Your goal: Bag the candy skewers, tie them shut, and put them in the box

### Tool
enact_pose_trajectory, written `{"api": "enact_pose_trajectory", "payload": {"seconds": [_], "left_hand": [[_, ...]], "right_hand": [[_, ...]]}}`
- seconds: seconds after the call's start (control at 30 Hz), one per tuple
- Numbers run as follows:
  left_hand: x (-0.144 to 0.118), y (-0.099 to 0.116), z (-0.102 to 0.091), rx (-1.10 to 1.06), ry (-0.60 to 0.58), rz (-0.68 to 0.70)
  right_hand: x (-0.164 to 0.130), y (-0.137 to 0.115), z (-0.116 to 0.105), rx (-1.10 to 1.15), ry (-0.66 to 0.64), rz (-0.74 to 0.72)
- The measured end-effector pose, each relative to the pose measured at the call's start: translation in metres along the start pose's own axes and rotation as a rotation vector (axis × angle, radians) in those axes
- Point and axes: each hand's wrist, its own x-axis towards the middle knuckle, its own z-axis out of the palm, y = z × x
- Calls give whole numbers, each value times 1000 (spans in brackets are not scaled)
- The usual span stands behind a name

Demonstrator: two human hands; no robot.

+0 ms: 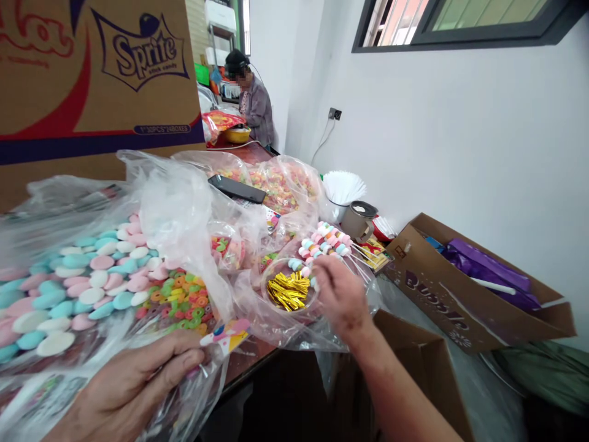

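Note:
My left hand (147,374) is closed, thumb against fingers, on a clear plastic bag with a colourful printed top (226,334). It is low in front of the loose gummy rings (184,298) and the pink, white and blue marshmallow discs (99,279). My right hand (339,291) is curled at the right rim of a clear bowl holding gold twist ties (289,291). A few pastel marshmallow pieces (297,265) show beside its fingertips; what the fingers grip is hidden. Just beyond lie several marshmallow skewers (324,240) with white sticks.
A black phone (237,189) rests on large bags of gummies (276,187). Behind are white sticks (344,187) and a lidded mug (359,221). A big carton (101,80) stands at left, an open box (451,294) at right. Another person (257,107) works at the far end.

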Motion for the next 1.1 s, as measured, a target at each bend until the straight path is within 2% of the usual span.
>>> {"api": "enact_pose_trajectory", "payload": {"seconds": [0.07, 0.13, 0.23, 0.33, 0.43, 0.57, 0.63, 0.73, 0.8, 0.9, 1.1], "left_hand": [[-1, -4, -2, -58, -33, -10], [0, -3, -3, -97, -51, 8], [-1, 6, 0, -116, -49, 6], [-1, 18, 4, -140, -71, -37], [-1, 24, 1, -137, -86, -43], [2, 21, -14, -105, -176, -6], [3, 15, -20, -146, -197, 19], [2, 8, -24, -240, -239, 23], [1, 5, -24, -314, -267, 5], [-1, 2, -24, -450, -326, -11], [-3, -4, -24, -643, -414, -21]], "right_hand": [[3, 34, -15, -409, -40, 147], [3, 62, -23, -533, -44, 224], [-1, 86, -21, -622, -54, 273], [-2, 94, -16, -652, -65, 254], [0, 97, -22, -621, -50, 185], [-7, 92, -40, -485, 71, 108], [-13, 82, -47, -197, 196, 3], [-19, 55, -51, 59, 44, -131], [-18, 35, -49, 107, -63, -244], [-13, 13, -43, 134, -122, -372], [-7, 8, -32, 126, -168, -524]]}}
